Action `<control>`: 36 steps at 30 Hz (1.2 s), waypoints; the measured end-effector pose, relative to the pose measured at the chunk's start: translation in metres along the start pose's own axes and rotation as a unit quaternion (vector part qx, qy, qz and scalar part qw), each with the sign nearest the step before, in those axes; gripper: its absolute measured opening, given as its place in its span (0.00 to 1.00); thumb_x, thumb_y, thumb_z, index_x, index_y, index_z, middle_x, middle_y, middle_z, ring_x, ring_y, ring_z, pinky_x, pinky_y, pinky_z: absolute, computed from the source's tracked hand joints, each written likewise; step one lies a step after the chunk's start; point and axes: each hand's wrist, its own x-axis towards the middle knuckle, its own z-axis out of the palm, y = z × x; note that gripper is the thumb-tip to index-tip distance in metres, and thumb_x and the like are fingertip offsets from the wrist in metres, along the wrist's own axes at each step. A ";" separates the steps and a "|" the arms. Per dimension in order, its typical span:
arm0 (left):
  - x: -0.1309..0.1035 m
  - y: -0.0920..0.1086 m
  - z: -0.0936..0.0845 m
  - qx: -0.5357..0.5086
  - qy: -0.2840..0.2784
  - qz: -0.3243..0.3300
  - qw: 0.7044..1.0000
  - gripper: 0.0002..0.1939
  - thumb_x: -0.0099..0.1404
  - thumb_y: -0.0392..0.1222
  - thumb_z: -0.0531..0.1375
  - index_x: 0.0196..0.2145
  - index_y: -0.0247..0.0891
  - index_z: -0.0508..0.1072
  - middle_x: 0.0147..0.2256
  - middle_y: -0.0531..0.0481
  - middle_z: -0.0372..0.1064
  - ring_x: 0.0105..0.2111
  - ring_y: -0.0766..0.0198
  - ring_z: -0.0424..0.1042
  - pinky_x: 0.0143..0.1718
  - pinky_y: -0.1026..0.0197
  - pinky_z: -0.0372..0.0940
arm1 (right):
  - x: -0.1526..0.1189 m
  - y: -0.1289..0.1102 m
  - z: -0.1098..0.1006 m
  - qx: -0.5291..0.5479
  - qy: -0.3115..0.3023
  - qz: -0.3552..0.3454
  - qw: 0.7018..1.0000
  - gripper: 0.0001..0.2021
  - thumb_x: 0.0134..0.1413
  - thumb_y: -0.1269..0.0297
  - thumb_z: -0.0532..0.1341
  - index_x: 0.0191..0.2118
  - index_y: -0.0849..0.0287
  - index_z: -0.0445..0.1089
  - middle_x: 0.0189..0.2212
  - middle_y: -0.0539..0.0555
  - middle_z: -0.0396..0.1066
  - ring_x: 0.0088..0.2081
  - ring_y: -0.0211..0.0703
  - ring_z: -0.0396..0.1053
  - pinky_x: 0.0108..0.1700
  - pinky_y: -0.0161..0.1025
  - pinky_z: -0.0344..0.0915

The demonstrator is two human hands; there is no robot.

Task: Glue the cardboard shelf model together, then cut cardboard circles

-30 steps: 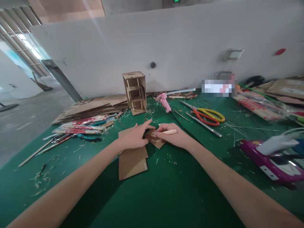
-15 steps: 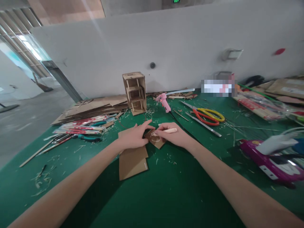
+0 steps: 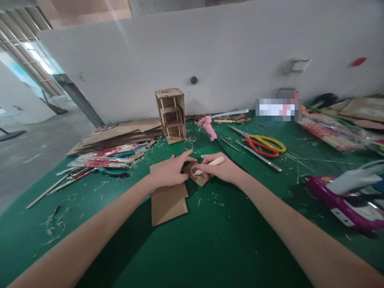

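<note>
My right hand [image 3: 220,168] is closed around a cream-coloured pen [image 3: 216,161], pinched near its tip and slanting up to the right. Its tip is over a white ring-shaped mark on a small brown cardboard piece [image 3: 201,182]. My left hand [image 3: 171,172] lies spread over a larger cardboard sheet [image 3: 168,206], with its fingertips reaching the edge of the small piece. The fingers of this hand are stretched apart, and the palm hides part of the sheet. Just beyond them stands a three-tier cardboard box structure [image 3: 171,116] with thin stick posts.
A pink glue gun [image 3: 208,127] lies behind my right hand, its black cord running close by. To the right are orange-and-yellow scissors [image 3: 264,145] and a purple power strip [image 3: 330,200]. Wrapped sticks [image 3: 102,158], pliers [image 3: 111,173] and stacked cardboard [image 3: 120,136] lie left.
The pen tip has moved slightly along the white ring, and my right fingers have shifted a little with it. My left hand stays in place. The whole view has shifted slightly.
</note>
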 end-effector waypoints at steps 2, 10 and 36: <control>0.000 0.000 0.000 -0.005 0.001 0.000 1.000 0.40 0.59 0.37 0.53 0.67 0.46 0.41 0.63 0.47 0.57 0.62 0.47 0.58 0.65 0.31 0.32 | -0.001 -0.002 0.000 -0.003 -0.001 0.004 1.000 0.14 0.50 0.55 0.64 0.22 0.59 0.68 0.18 0.49 0.70 0.21 0.34 0.64 0.25 0.33 0.61; -0.002 0.003 -0.003 -0.005 -0.009 -0.005 1.000 0.41 0.60 0.38 0.53 0.67 0.47 0.39 0.63 0.48 0.57 0.58 0.47 0.63 0.65 0.32 0.31 | 0.001 -0.001 -0.002 0.041 0.033 0.004 0.999 0.16 0.50 0.54 0.63 0.20 0.58 0.66 0.16 0.49 0.69 0.20 0.34 0.63 0.24 0.33 0.58; 0.003 -0.007 0.004 -0.015 0.188 -0.032 0.981 0.27 0.58 0.44 0.59 0.54 0.41 0.56 0.45 0.45 0.68 0.40 0.55 0.71 0.38 0.56 0.65 | -0.003 0.004 0.005 -0.099 0.153 -0.132 0.974 0.07 0.54 0.61 0.61 0.37 0.56 0.70 0.33 0.52 0.75 0.33 0.42 0.72 0.34 0.37 0.66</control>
